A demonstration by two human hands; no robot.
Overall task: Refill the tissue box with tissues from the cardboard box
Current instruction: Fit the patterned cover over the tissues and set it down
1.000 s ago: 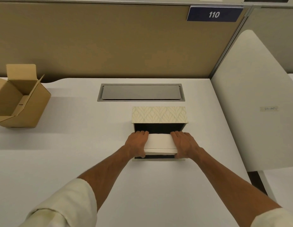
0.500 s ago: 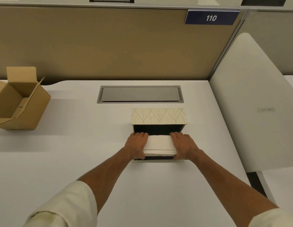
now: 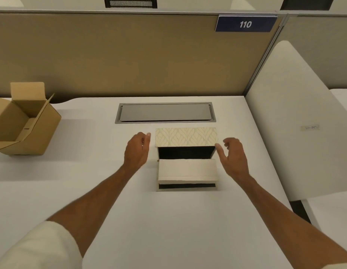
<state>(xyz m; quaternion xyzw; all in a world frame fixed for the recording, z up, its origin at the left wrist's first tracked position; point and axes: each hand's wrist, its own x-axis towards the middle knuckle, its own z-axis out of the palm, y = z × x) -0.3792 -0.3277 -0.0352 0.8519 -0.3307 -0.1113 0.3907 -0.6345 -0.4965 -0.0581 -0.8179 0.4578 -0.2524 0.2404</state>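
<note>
The tissue box (image 3: 186,137) stands in the middle of the white desk, its leaf-patterned lid raised at the back and its dark inside showing. A cream stack of tissues (image 3: 187,170) lies in the box, partly over its front part. My left hand (image 3: 137,150) hovers just left of the lid, fingers apart and holding nothing. My right hand (image 3: 232,155) hovers just right of the box, also open, its fingertips near the box's right wall. The brown cardboard box (image 3: 23,121) sits at the far left with its flaps up; its visible inside holds nothing.
A grey metal cable hatch (image 3: 164,113) is set into the white desk (image 3: 91,181) behind the tissue box. A tan partition (image 3: 120,55) with a "110" sign closes the back. A white side panel (image 3: 296,121) rises along the desk's right edge.
Both hands have let go of the tissue stack and moved apart and back, to either side of the box. The stack stays in the box.
</note>
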